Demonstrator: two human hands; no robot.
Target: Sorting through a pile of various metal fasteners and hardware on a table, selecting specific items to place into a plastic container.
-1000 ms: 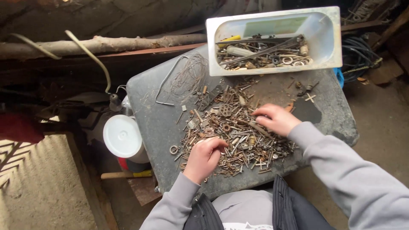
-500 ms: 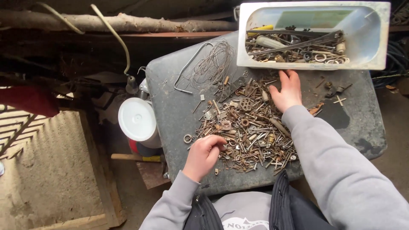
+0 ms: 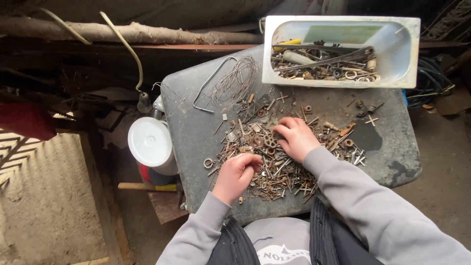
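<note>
My left hand [image 3: 236, 172] pinches small hardware; right hand [image 3: 294, 137], fingers spread, rests on the scrap pile [image 3: 274, 157], desk [image 3: 196, 132] bare leftward.

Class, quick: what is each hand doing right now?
Left hand: curled shut at the pile of rusty hardware; contents hidden.
Right hand: open, fingers spread on the pile.

Your left hand [image 3: 236, 174] and right hand [image 3: 294, 137] sit on heap of rusty nails, screws and washers [image 3: 274, 152]; no bare path between them. Dark grey slab top [image 3: 196, 132]: bare strip left of heap, bare patch at right corner. Far edge blocked by white rectangular tub of scrap metal [image 3: 397, 54]. Coil of thin grey wire [image 3: 235, 81] fouls far-left corner. White round plastic lid [image 3: 149, 141] just off left edge.
</note>
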